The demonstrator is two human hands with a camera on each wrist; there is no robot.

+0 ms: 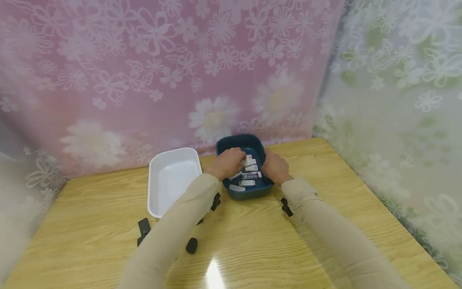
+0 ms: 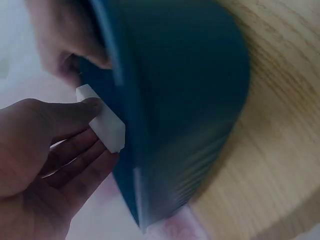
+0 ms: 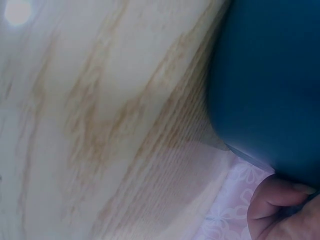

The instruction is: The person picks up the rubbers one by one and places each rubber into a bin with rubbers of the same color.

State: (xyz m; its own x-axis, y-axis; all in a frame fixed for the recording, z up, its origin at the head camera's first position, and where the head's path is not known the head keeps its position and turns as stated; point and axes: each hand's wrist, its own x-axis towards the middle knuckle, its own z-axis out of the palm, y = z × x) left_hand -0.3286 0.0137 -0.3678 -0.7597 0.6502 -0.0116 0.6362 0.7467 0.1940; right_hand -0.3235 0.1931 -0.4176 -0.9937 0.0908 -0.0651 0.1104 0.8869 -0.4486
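Observation:
A dark blue plastic basin [image 1: 249, 195] stands against the back curtain with several white erasers [image 1: 247, 183] lying in it. One of them wears a dark printed sleeve [image 1: 251, 175]. Over the basin's left side reaches my left hand [image 1: 229, 161]. In the left wrist view its thumb and fingers pinch a white eraser [image 2: 103, 122] just by the basin's rim. My right hand [image 1: 276, 166] grips the right rim, its thumb [image 3: 282, 192] curled at the edge in the right wrist view; the fingers there are mostly hidden.
Left of the basin is a white tray [image 1: 173, 180], partly covered by the left sleeve. Small black objects [image 1: 191, 245] lie on the wooden table [image 1: 252, 245] near the left forearm. Flowered curtains [image 1: 162, 80] hang behind and at the sides.

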